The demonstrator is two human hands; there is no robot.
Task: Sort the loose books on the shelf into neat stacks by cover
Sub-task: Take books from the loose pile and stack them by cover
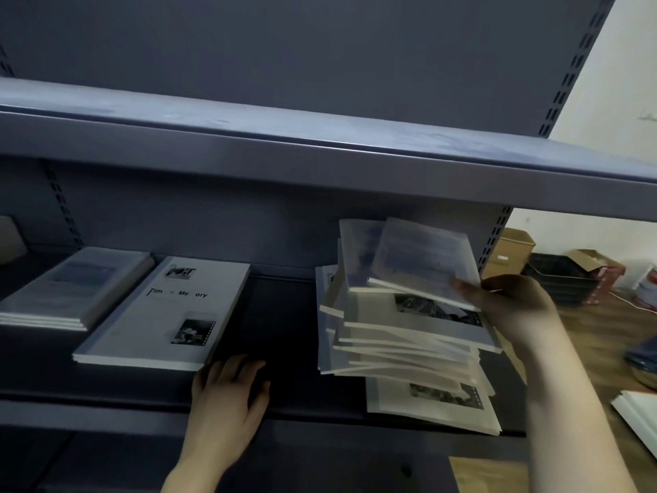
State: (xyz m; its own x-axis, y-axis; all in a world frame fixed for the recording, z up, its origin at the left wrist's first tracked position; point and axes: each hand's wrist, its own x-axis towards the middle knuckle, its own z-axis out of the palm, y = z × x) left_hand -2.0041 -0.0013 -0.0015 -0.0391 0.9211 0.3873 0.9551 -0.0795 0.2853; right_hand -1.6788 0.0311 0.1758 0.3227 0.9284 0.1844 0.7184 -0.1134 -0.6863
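Note:
On the dark shelf (284, 314) a messy pile of loose books (401, 346) leans at the right. My right hand (515, 307) grips the top book with a bluish cover (423, 261) by its right edge, lifted and tilted above the pile. At the left lies a neat stack of bluish-cover books (71, 290). Beside it is a stack of white-cover books with black photos (167, 314). My left hand (231, 393) rests flat, fingers apart, on the shelf just in front of the white stack.
A grey shelf board (320, 144) hangs low above the books. Right of the rack, cardboard boxes (512, 250) and a dark crate (558, 279) stand on a wooden floor. A white board (640, 418) lies at the far right.

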